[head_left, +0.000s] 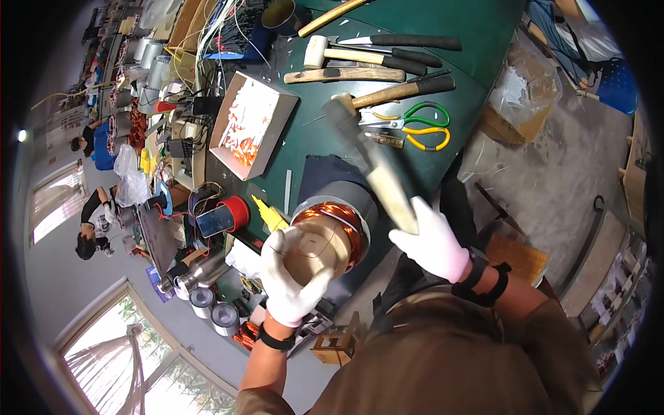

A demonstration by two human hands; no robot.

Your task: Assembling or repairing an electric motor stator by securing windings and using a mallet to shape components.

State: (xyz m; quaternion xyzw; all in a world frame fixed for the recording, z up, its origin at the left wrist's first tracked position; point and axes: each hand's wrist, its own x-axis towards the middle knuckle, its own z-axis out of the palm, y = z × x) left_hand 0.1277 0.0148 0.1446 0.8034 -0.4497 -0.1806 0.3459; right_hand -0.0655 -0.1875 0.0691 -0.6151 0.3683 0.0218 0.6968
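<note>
My left hand (294,273), in a white glove, grips a pale wooden cylinder (312,250) pushed into the mouth of a grey motor stator (346,197) ringed with copper winding (332,216). The stator lies at the near edge of the green table (477,34). My right hand (432,242), also gloved, holds the wooden handle of a mallet (377,169). The mallet is raised above the stator and blurred, its head up near the table's middle.
Several hammers and a white mallet (377,59) lie at the table's far side, with green and yellow pliers (422,126) beside them. An open cardboard box (250,124) of white and orange slips sits left. Red tape roll (235,211), wires and other people are further left.
</note>
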